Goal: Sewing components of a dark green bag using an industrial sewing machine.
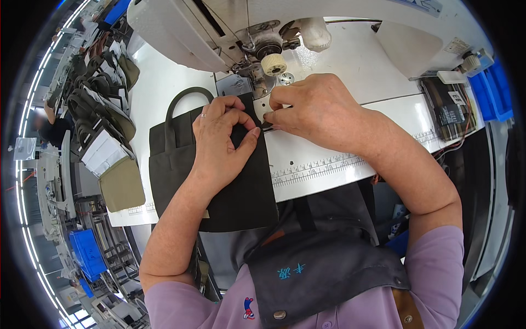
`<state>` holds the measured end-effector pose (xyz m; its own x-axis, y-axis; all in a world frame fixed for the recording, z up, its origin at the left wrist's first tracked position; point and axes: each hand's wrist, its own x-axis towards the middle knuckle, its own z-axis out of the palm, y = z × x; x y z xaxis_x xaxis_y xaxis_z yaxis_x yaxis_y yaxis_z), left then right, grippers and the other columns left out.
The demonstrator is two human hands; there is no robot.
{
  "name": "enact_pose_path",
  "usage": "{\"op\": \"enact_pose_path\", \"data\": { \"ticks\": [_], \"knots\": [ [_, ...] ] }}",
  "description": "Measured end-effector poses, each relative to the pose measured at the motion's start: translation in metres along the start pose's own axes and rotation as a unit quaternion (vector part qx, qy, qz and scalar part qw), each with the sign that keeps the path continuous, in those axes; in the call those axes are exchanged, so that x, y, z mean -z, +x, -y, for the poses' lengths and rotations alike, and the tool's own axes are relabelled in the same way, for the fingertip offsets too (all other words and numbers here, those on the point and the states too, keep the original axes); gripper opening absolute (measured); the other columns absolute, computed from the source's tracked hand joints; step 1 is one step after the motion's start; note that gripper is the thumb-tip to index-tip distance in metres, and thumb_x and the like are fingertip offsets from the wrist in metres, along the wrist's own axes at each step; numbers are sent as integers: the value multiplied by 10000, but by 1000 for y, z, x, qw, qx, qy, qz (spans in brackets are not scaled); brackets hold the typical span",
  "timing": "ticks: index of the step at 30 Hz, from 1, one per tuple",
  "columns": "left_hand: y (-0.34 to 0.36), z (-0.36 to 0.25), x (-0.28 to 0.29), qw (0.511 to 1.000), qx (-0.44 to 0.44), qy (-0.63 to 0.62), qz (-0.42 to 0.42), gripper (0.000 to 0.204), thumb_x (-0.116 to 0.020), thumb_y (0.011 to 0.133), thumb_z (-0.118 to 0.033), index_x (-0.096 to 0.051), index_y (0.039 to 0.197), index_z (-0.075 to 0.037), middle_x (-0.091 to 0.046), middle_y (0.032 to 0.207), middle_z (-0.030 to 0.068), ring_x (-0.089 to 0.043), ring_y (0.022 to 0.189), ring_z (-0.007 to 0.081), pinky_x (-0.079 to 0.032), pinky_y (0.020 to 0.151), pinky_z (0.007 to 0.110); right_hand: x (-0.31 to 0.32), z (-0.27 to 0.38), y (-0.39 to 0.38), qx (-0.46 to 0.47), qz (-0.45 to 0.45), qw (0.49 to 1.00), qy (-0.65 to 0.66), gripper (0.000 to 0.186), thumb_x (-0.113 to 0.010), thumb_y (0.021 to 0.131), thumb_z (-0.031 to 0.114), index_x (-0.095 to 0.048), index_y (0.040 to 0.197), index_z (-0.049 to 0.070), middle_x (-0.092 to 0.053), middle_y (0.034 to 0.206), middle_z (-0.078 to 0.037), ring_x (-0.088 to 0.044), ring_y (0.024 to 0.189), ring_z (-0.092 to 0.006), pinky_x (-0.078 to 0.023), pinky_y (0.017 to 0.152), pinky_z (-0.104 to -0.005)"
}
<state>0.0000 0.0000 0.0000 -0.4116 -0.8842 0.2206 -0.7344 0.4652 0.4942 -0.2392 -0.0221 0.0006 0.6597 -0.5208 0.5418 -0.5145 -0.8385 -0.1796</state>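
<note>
Hands (219,134) (323,112) half-curled, left on dark fabric (238,192)

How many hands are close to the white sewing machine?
2: the left hand lies on the dark fabric piece; the right hand is beside its upper right edge.

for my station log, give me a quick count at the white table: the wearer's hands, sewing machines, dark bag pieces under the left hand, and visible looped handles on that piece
Hands: 2 (left hand, right hand)
Sewing machine: 1
Dark bag piece: 1
Looped handle: 1
Total: 5
</note>
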Motion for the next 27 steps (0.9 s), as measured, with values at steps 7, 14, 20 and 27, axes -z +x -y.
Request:
{"op": "enact_pose_path", "data": {
  "ticks": [7, 14, 20, 27],
  "knots": [
    [17, 8, -9, 999, -6, -20, -36, 121, -766, 808, -149, -696, 874, -77, -583, 1173, 77, -558, 1102, 279, -372, 991, 423, -2, -10, 3, 14, -26, 997, -67, 64, -699, 766, 170, -709, 756, 107, -608, 781, -14, -687, 726, -208, -542, 612, -375],
    [19, 3, -6, 998, 14, -46, -36, 130, -759, 817, -143, -682, 851, -44, -574, 1158, 113, -563, 1090, 303, -410, 946, 423, -5, -10, 4, -1, -23, 997, -73, 68, -707, 765, 167, -720, 776, 101, -626, 790, -23, -692, 713, -225, -551, 613, -374],
    [18, 2, -7, 999, 22, -22, -27, 107, -750, 825, -132, -680, 846, -54, -556, 1196, 109, -555, 1113, 300, -381, 979, 449, -3, -9, 4, -20, -7, 998, -62, 106, -745, 804, 209, -745, 816, 104, -628, 794, -33, -677, 697, -249, -542, 613, -391],
    [15, 6, -10, 997, -25, 28, -66, 152, -747, 846, -138, -634, 860, -38, -578, 1191, 121, -578, 1074, 304, -417, 934, 421, -4, -14, 1, -64, -8, 998, 5, 168, -794, 836, 223, -793, 977, 131, -695, 911, -8, -683, 742, -214, -531, 645, -355]
  ]
}}
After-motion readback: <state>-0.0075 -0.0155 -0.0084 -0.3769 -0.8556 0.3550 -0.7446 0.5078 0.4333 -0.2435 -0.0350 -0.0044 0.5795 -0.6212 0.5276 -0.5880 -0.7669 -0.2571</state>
